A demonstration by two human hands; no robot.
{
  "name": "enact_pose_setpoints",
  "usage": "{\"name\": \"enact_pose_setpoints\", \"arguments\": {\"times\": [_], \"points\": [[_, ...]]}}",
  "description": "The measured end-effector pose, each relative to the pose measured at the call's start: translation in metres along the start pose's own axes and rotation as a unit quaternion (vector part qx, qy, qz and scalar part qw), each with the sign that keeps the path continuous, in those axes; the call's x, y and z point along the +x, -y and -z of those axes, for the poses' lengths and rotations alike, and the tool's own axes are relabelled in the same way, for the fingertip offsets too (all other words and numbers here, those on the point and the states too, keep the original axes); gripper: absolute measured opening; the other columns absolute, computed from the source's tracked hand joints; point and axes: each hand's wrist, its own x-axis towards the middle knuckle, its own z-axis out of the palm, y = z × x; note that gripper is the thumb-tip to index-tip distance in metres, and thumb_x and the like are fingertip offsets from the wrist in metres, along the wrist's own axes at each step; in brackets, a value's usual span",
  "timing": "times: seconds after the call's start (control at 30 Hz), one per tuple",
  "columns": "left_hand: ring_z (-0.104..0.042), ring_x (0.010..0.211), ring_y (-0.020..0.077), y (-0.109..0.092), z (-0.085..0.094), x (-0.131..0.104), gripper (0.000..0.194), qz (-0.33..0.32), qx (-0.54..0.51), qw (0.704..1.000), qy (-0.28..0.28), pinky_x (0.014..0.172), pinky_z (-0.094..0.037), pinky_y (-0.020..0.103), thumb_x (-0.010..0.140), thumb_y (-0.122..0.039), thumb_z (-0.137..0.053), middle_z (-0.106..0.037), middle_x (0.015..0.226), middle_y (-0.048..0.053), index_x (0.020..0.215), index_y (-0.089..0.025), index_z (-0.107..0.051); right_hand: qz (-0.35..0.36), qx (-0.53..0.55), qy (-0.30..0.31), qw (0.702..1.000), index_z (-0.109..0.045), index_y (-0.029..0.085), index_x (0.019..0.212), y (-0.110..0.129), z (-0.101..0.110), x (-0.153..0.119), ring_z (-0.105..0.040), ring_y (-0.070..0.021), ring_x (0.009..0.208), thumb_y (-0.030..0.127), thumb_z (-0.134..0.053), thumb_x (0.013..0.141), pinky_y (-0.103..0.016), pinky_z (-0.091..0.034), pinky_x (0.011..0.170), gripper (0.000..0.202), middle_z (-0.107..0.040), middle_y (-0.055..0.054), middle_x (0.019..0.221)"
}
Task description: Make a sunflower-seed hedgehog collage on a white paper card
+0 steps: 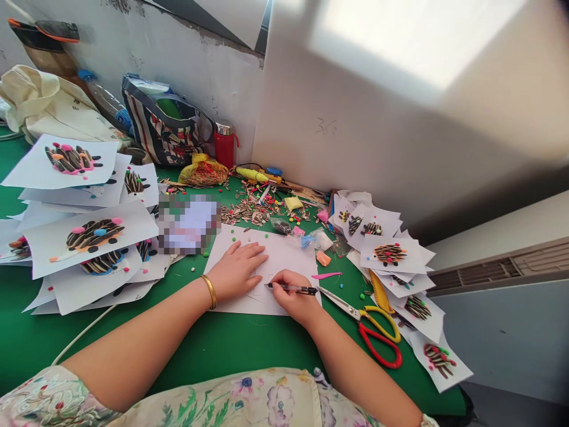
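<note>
A white sheet of paper [284,255] lies on the green tabletop in front of me, with faint lines drawn near its middle. My left hand [235,270] rests flat on it, fingers spread, a gold bangle at the wrist. In my right hand [293,296] is a black pen [302,289], gripped with its tip against the paper by the lines. Just right of that hand lie scissors [355,308] with one yellow and one red handle loop. A pink plastic tool [326,275] and a lump of orange clay [323,258] sit at the sheet's right side.
Stacks of cards with sunflower-seed hedgehogs stand left [91,237] and right [391,255]. Loose sunflower seeds [249,204] and small coloured balls spread behind the sheet. Farther back are a red flask [224,145], a striped bag [162,124] and a wall. A blurred patch [189,225] hides something.
</note>
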Motion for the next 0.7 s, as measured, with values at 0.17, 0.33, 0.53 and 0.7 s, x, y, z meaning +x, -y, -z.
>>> {"name": "enact_pose_setpoints", "arguments": {"times": [0.17,0.33,0.53,0.7], "points": [[-0.031,0.143,0.0268,0.0004,-0.0007,0.0005,0.051,0.001,-0.001,1.000,0.001,0.119,-0.015,0.053,0.087,-0.035,-0.056,-0.043,0.151,0.007,0.137,-0.027,-0.050,0.002,0.007,0.007,1.000,-0.067,0.023,0.083,-0.0008,-0.0006,-0.0002,-0.063,-0.0155,0.077,0.022,-0.056,0.083,-0.026,-0.046,0.070,0.011,-0.070,0.001,0.081],[-0.030,0.143,0.0263,0.0008,-0.0009,0.0005,0.052,0.002,-0.002,1.000,0.003,0.119,-0.014,0.053,0.087,-0.035,-0.056,-0.042,0.152,0.007,0.138,-0.026,-0.050,0.000,0.011,0.009,1.000,-0.067,0.023,0.081,0.0006,0.0006,-0.0002,-0.062,-0.0155,0.076,0.023,-0.056,0.082,-0.026,-0.046,0.069,0.011,-0.070,0.001,0.080],[-0.031,0.143,0.0269,0.0014,-0.0003,-0.0003,0.053,-0.002,-0.008,1.000,0.000,0.120,-0.013,0.052,0.087,-0.036,-0.056,-0.043,0.151,0.007,0.138,-0.027,-0.050,-0.030,0.053,-0.054,0.997,-0.065,0.021,0.081,-0.0040,0.0041,0.0015,-0.061,-0.0161,0.072,0.027,-0.053,0.083,-0.027,-0.047,0.067,0.013,-0.068,0.000,0.077],[-0.031,0.143,0.0273,0.0014,-0.0001,-0.0002,0.052,-0.001,-0.012,1.000,-0.002,0.120,-0.013,0.052,0.086,-0.036,-0.057,-0.043,0.151,0.007,0.138,-0.027,-0.050,-0.035,0.042,-0.049,0.997,-0.066,0.023,0.085,-0.0085,0.0027,0.0042,-0.061,-0.0166,0.075,0.029,-0.053,0.085,-0.028,-0.047,0.069,0.014,-0.069,0.000,0.079]]}}
